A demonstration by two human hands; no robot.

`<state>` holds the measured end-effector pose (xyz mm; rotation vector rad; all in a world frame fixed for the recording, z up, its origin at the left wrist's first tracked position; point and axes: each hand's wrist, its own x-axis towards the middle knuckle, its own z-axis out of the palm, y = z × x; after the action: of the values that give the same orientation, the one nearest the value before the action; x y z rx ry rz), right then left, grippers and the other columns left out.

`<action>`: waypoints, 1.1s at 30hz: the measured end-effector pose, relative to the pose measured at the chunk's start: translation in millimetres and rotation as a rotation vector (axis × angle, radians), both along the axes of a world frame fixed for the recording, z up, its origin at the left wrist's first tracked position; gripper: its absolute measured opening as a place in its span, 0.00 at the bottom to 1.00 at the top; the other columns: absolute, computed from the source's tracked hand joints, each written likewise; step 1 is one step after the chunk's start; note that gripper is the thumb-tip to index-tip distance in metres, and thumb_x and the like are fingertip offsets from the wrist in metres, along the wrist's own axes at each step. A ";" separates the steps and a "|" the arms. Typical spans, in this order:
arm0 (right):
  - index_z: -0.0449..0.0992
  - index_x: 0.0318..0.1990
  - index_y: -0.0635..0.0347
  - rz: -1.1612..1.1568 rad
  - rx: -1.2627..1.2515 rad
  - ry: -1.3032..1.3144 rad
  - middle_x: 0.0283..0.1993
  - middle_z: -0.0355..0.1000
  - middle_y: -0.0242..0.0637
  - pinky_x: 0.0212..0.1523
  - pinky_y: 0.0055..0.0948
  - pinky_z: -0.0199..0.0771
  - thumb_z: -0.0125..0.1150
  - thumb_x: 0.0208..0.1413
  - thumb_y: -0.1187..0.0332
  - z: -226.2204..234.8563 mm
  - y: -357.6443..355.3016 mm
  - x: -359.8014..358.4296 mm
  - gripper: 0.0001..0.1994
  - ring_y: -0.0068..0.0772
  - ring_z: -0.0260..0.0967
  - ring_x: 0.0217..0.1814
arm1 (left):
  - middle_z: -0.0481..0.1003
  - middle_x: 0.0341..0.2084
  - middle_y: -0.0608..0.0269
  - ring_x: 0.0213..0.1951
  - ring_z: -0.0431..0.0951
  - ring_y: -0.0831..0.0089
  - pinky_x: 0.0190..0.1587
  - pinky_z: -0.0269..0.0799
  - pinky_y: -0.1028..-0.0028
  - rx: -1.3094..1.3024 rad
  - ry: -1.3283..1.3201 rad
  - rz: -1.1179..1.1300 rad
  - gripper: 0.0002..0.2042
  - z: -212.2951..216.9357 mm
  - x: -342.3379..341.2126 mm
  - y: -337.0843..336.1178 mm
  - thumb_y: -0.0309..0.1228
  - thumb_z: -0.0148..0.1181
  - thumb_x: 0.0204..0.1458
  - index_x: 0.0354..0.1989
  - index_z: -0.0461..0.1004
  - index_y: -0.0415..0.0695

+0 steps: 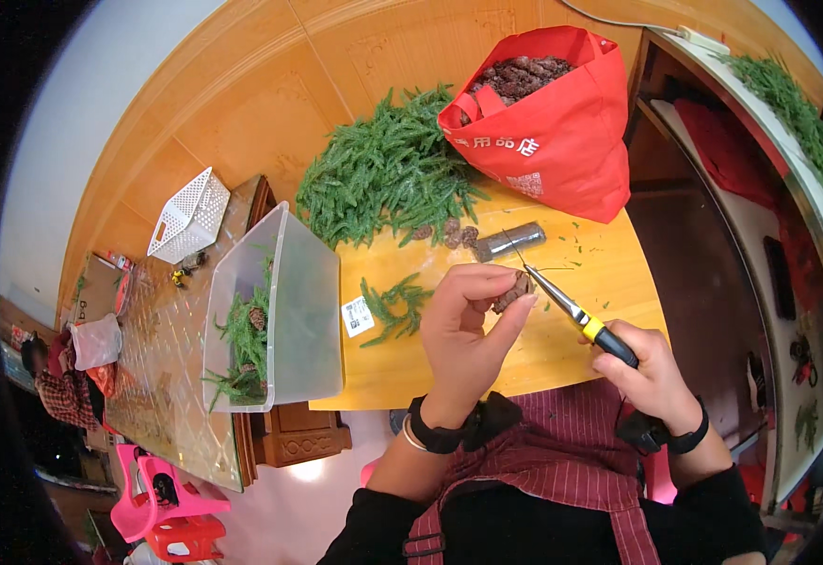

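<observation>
Left hand (463, 325): raised above the yellow worktop (562, 344), fingers curled, pinching a small brown pine cone (515, 292) between thumb and fingertips. Right hand (652, 377): closed around the black-and-yellow handles of slim pliers (576, 315), whose metal tip meets the cone; a thin wire (515, 250) rises from the cone's upper side. Both wrists carry black bands, and a striped dark-red apron (543, 461) shows at the lower edge. On the worktop, left of the left hand: a loose green sprig (395, 306) and a small white label (358, 316). Just beyond the hands: a grey metal spool (508, 241) lying on its side, with several more cones (449, 232) beside it. Further back: a heap of green conifer cuttings (388, 174), touching a red fabric bag (553, 132) filled with cones. At the worktop's left end: a clear plastic bin (275, 311) holding a few sprigs and a cone. Beyond it: a glass-topped table (171, 348) bearing a white lattice basket (188, 215). More greenery (798, 118) lies on a ledge at the upper right.
</observation>
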<state>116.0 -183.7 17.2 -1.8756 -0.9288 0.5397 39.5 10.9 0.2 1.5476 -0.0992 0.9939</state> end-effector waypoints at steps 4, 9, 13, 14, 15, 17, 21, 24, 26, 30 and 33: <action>0.72 0.36 0.66 0.054 0.110 0.159 0.27 0.69 0.34 0.28 0.21 0.64 0.54 0.49 0.68 3.6 -2.3 -0.4 0.11 0.21 0.64 0.25 | 0.67 0.39 0.57 0.39 0.71 0.74 0.42 0.69 0.78 -0.210 0.039 -0.069 0.12 2.1 -0.8 -0.3 0.12 0.55 0.42 0.35 0.66 0.37; 0.73 0.33 0.66 0.036 0.219 0.164 0.28 0.67 0.35 0.32 0.24 0.64 0.56 0.49 0.67 -12.5 -9.4 3.2 0.10 0.26 0.65 0.28 | 0.67 0.39 0.57 0.41 0.71 0.74 0.44 0.68 0.77 -0.265 0.021 -0.107 0.13 5.9 -1.7 -0.3 0.12 0.55 0.42 0.36 0.66 0.37; 0.69 0.41 0.69 -0.020 -0.002 -0.015 0.30 0.71 0.39 0.33 0.23 0.64 0.51 0.49 0.66 -16.2 -19.1 13.8 0.15 0.24 0.65 0.29 | 0.67 0.39 0.57 0.42 0.70 0.74 0.45 0.67 0.78 -0.305 0.021 -0.114 0.13 7.0 -1.9 -0.7 0.12 0.55 0.42 0.36 0.65 0.38; 0.69 0.41 0.69 -0.085 -0.139 -0.078 0.28 0.70 0.40 0.32 0.24 0.64 0.50 0.49 0.66 -19.0 -22.5 17.2 0.15 0.27 0.65 0.28 | 0.67 0.39 0.57 0.42 0.70 0.74 0.45 0.67 0.78 -0.304 0.020 -0.115 0.13 6.9 -1.4 -0.9 0.12 0.55 0.42 0.36 0.65 0.38; 0.69 0.38 0.69 -0.139 -0.200 -0.185 0.28 0.67 0.46 0.35 0.29 0.65 0.51 0.50 0.67 -26.6 -24.4 20.6 0.13 0.38 0.66 0.31 | 0.68 0.39 0.58 0.42 0.70 0.74 0.45 0.67 0.78 -0.293 0.022 -0.119 0.13 7.5 -2.1 -0.8 0.12 0.55 0.42 0.36 0.65 0.38; 0.69 0.37 0.69 -0.184 -0.237 -0.353 0.30 0.67 0.48 0.38 0.32 0.65 0.52 0.50 0.67 -50.6 -27.1 26.6 0.13 0.42 0.65 0.35 | 0.68 0.39 0.58 0.43 0.70 0.74 0.46 0.66 0.78 -0.278 0.022 -0.119 0.13 10.8 -6.2 -1.7 0.12 0.54 0.43 0.37 0.65 0.38; 0.69 0.34 0.68 -0.246 -0.353 -0.637 0.36 0.67 0.52 0.47 0.40 0.61 0.55 0.48 0.67 -86.3 -28.1 37.7 0.12 0.52 0.61 0.45 | 0.68 0.40 0.59 0.43 0.70 0.74 0.45 0.66 0.78 -0.400 0.129 -0.197 0.17 13.1 -8.6 -5.2 0.13 0.54 0.43 0.44 0.64 0.36; 0.69 0.34 0.67 -0.265 -0.349 -0.776 0.36 0.68 0.50 0.49 0.41 0.60 0.57 0.46 0.68 -95.8 -25.1 42.3 0.12 0.53 0.60 0.45 | 0.69 0.40 0.58 0.41 0.71 0.73 0.43 0.67 0.78 -0.441 0.168 -0.263 0.19 13.4 -11.1 -5.9 0.15 0.53 0.45 0.49 0.63 0.35; 0.69 0.34 0.67 -0.225 -0.355 -0.739 0.37 0.68 0.51 0.50 0.41 0.59 0.58 0.45 0.68 -92.4 -22.4 45.4 0.12 0.53 0.61 0.46 | 0.70 0.39 0.57 0.40 0.72 0.73 0.42 0.68 0.78 -0.473 0.181 -0.316 0.20 13.6 -12.7 -6.1 0.17 0.53 0.47 0.50 0.62 0.34; 0.70 0.35 0.66 -0.132 -0.396 -0.691 0.39 0.68 0.52 0.52 0.39 0.59 0.60 0.43 0.67 -78.8 -17.0 46.1 0.13 0.52 0.62 0.47 | 0.71 0.38 0.54 0.37 0.73 0.72 0.39 0.69 0.78 -0.622 0.265 -0.512 0.16 14.7 -14.1 -6.9 0.22 0.52 0.50 0.49 0.64 0.33; 0.69 0.39 0.66 -0.063 0.007 -0.225 0.41 0.68 0.47 0.51 0.31 0.60 0.59 0.43 0.69 -29.2 0.5 34.8 0.15 0.41 0.62 0.50 | 0.72 0.38 0.53 0.36 0.73 0.72 0.39 0.69 0.79 -0.702 0.303 -0.613 0.15 13.1 -15.9 -7.1 0.24 0.51 0.51 0.48 0.65 0.34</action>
<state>150.8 -183.2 -12.0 -1.9804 -1.0108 0.2903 23.6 3.8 13.4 0.9051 -0.0045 0.2448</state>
